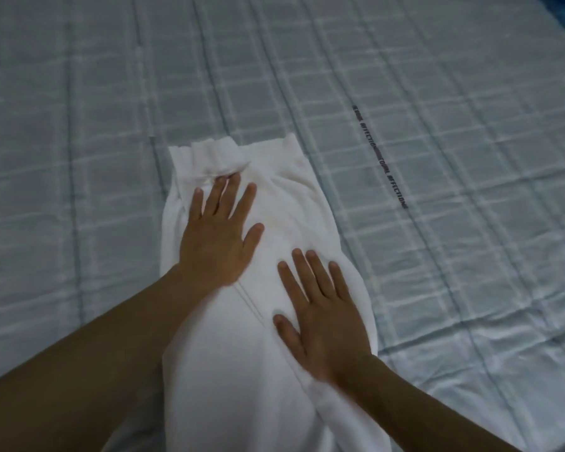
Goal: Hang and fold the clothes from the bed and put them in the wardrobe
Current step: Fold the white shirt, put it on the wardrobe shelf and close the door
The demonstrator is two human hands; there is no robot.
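We are leaning over the bed and pressing both hands flat on a white garment (pixel 284 203) that is lying lengthwise on the pale blue checked bed cover (pixel 437 93). The garment is folded into a long narrow shape. Its gathered, ruffled end is pointing away from us and its near end is running out of view at the bottom edge.

Our left hand (pixel 219 233) is resting on the far half of the cloth, fingers straight and spread, gripping nothing, with the fingertips just touching the bunched band at the far end. Our right hand (pixel 320 314) is lying nearer to us on the right side of the garment, also flat and spread, holding nothing.

A dark strip of printed lettering (pixel 380 158) is running across the cover to the right of the garment, apart from it.
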